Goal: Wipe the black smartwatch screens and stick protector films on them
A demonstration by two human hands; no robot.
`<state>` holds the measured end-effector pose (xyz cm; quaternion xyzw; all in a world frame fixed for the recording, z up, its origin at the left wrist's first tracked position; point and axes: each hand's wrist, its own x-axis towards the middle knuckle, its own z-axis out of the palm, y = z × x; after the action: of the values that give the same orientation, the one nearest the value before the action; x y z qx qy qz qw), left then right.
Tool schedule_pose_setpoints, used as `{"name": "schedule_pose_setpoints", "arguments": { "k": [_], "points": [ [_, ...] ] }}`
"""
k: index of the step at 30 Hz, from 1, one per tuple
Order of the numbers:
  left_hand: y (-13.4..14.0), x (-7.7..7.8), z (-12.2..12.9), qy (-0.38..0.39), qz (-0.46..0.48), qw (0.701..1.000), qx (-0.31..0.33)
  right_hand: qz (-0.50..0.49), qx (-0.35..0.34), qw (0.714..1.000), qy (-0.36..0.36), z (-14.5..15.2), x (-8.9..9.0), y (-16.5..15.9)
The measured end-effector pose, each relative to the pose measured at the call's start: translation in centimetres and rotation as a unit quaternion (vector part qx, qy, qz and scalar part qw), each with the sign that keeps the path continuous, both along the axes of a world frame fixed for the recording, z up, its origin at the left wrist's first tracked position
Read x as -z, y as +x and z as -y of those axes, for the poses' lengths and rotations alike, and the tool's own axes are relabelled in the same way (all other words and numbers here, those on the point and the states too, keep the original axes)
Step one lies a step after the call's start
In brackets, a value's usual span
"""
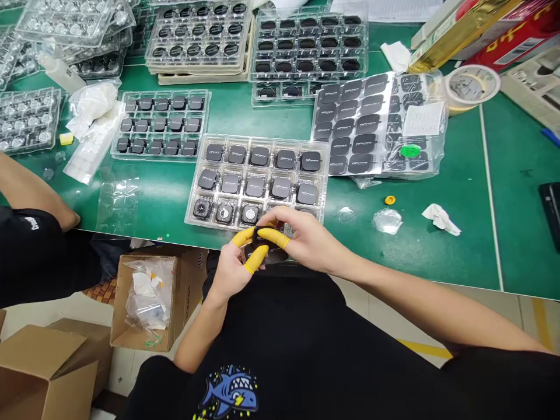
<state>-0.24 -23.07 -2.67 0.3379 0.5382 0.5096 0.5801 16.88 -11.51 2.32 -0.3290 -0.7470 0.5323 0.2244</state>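
Observation:
My left hand [231, 265] and my right hand [308, 242], with yellow finger cots on several fingers, meet at the table's front edge. Between their fingertips they pinch a small black watch body [258, 236], mostly covered by the fingers. Beneath it shows part of a dark sheet of printed labels [276, 255]; which fingers bear it I cannot tell. Just beyond lies a clear plastic tray [196, 195] of square watch bodies. Its back rows show dark printed faces, while the front row shows round sensor backs [224, 213], partly hidden behind my right hand.
Another tray [205, 119] of dark squares lies at back left, with stacked trays [199, 61] behind. Right are label sheets [343, 128], a tape roll [472, 84] and scraps [441, 219]. Another person's arm [39, 198] rests at left, above an open carton [175, 303].

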Motion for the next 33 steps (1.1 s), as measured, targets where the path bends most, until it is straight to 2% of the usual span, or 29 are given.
{"name": "schedule_pose_setpoints", "arguments": {
  "k": [2, 5, 8, 13, 16, 18, 21, 24, 28, 30, 33],
  "points": [
    [-0.4, -0.1, 0.1, -0.005, 0.008, 1.000, 0.013, -0.005, 0.036, 0.999, 0.001, -0.7, 0.1, 0.4],
    [-1.9, -0.4, 0.7, 0.014, 0.003, 0.999, 0.043, 0.049, 0.092, 0.994, 0.032, -2.0, 0.6, 1.7],
    [-3.8, -0.8, 1.8, 0.033, -0.022, 0.997, 0.065, 0.124, 0.080, 0.985, 0.088, -2.6, 1.6, 2.6],
    [-6.2, -0.6, 3.4, 0.048, -0.079, 0.996, 0.013, 0.172, 0.047, 0.956, 0.234, -1.9, 3.3, 2.2],
    [-7.0, -0.5, 4.0, 0.052, -0.114, 0.992, -0.018, 0.204, 0.069, 0.931, 0.294, -1.5, 3.9, 2.1],
    [-7.5, -0.5, 4.2, 0.075, -0.138, 0.987, -0.012, 0.213, 0.105, 0.918, 0.317, -1.7, 4.1, 2.4],
    [-8.1, -0.7, 3.9, 0.161, -0.182, 0.969, 0.047, 0.190, 0.133, 0.913, 0.336, -2.2, 3.9, 2.4],
    [-8.3, -1.1, 3.2, 0.236, -0.197, 0.945, 0.114, 0.173, 0.090, 0.912, 0.361, -2.2, 3.3, 0.9],
    [-8.3, -1.8, 2.8, 0.264, -0.188, 0.929, 0.177, 0.244, 0.010, 0.888, 0.389, -1.4, 2.9, -2.5],
    [-8.3, -2.0, 2.9, 0.267, -0.181, 0.928, 0.186, 0.280, -0.005, 0.876, 0.393, -1.2, 2.9, -3.8],
    [-8.5, -1.9, 3.3, 0.259, -0.180, 0.932, 0.178, 0.275, -0.014, 0.881, 0.383, -1.3, 3.1, -4.6]
  ]
}}
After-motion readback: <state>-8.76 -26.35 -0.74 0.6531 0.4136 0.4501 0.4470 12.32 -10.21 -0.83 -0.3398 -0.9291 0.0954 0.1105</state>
